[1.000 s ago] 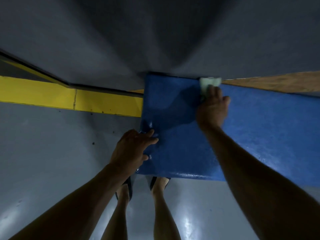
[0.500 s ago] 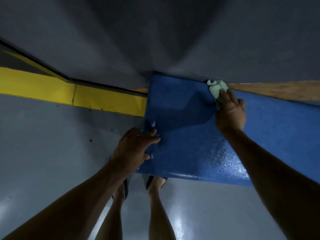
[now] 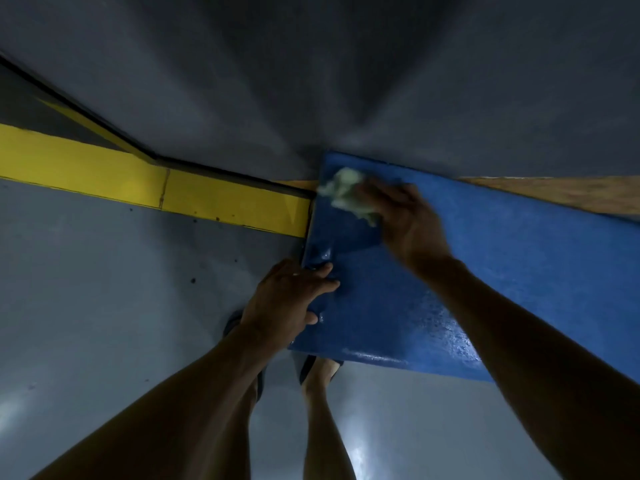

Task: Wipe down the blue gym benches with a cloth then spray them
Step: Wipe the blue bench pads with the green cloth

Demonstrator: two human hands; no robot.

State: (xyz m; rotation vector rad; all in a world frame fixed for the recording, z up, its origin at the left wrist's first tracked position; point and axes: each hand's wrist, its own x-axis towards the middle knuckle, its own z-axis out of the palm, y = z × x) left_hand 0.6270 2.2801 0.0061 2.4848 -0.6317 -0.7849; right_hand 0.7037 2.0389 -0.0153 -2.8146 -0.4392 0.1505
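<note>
While we look down from the head camera, we see the blue bench (image 3: 502,271) running from the middle of the scene toward the right, with its left end close to our feet. Our right hand (image 3: 408,220) is on the far left corner of the bench top and holds a pale, crumpled cloth (image 3: 346,192); the fingers are bent over the cloth and press it on the blue surface, and both are a little blurred. Our left hand (image 3: 287,299) rests on the near left edge of the bench, with the fingers lying close together on top and the thumb lower at the side. Whether it really grips the edge, we cannot tell. Near part of the bench top is shiny, as if wet. Left of the bench, a yellow strip (image 3: 138,181) runs along the bottom of the grey wall (image 3: 311,81). Behind the bench on the right, a brown wooden surface (image 3: 571,194) is visible. Below the bench, on the grey floor (image 3: 104,289), we see our two legs and a dark sandal (image 3: 306,367).
</note>
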